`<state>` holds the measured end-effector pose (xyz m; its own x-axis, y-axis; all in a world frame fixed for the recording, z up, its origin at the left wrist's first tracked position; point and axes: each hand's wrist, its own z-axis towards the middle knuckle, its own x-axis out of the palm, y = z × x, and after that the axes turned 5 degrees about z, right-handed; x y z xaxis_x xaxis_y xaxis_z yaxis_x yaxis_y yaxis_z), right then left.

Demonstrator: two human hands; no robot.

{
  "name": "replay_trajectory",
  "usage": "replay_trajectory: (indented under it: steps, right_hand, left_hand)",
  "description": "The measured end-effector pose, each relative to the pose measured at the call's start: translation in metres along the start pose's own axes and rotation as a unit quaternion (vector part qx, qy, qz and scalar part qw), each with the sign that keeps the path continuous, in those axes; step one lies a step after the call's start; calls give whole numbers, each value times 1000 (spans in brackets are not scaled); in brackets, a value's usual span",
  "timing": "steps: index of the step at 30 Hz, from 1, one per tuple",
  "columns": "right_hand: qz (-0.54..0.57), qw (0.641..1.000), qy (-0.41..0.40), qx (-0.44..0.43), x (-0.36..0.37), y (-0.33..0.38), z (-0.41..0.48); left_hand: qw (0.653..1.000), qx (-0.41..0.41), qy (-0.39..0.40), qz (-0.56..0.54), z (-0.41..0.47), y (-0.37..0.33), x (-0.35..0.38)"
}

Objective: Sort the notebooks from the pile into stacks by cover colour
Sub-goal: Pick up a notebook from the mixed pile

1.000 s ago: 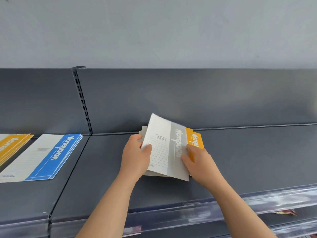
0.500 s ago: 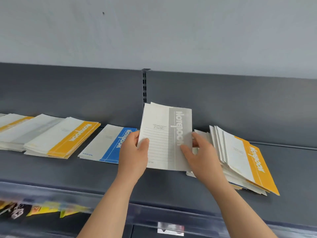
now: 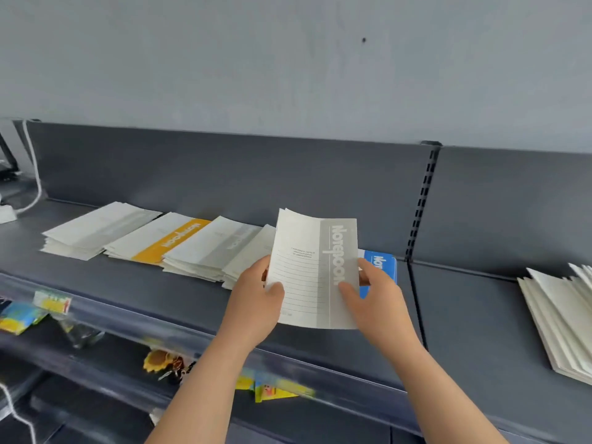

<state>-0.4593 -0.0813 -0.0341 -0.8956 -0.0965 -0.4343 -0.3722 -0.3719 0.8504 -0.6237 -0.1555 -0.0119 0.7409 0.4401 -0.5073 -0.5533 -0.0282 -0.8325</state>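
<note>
I hold a grey-striped notebook (image 3: pixel 312 270) upright above the dark shelf (image 3: pixel 320 341). My left hand (image 3: pixel 256 302) grips its left edge and my right hand (image 3: pixel 368 299) grips its right edge, thumbs on the cover. Behind it lies a blue notebook (image 3: pixel 382 267), partly hidden. To the left sit a grey-striped stack (image 3: pixel 211 251), an orange-striped stack (image 3: pixel 160 240) and a pale stack (image 3: pixel 96 229). Another stack (image 3: pixel 253 257) peeks out beside my left hand, its stripe hidden. The unsorted pile (image 3: pixel 563 318) lies at the far right, cut off by the frame edge.
A slotted upright (image 3: pixel 423 200) divides the shelf's back panel. A white cable (image 3: pixel 33 174) hangs at the far left. Below the shelf's clear front lip (image 3: pixel 128 331), colourful packets (image 3: pixel 19 315) and a yellow trinket (image 3: pixel 160 360) hang on the lower level.
The view has swung left while both hands carry the grey-striped notebook leftwards away from the pile. More sorted stacks have come into view, and the pile has slid to the right edge.
</note>
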Motion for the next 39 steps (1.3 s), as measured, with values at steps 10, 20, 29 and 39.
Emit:
replay_trajectory:
  steps: [10, 20, 29, 39]
  right_hand:
    - [-21, 999, 25, 9, 109, 37, 25]
    - [-22, 996, 72, -44, 186, 59, 87]
    - [-41, 991, 112, -55, 279, 91, 122]
    - [-60, 993, 98, -31, 416, 149, 154]
  left_hand:
    - [999, -24, -24, 38, 35, 73, -82]
    - [992, -54, -100, 51, 83, 118, -140]
    - [982, -90, -140, 88, 125, 175, -207]
    - [979, -95, -127, 126, 194, 261, -318]
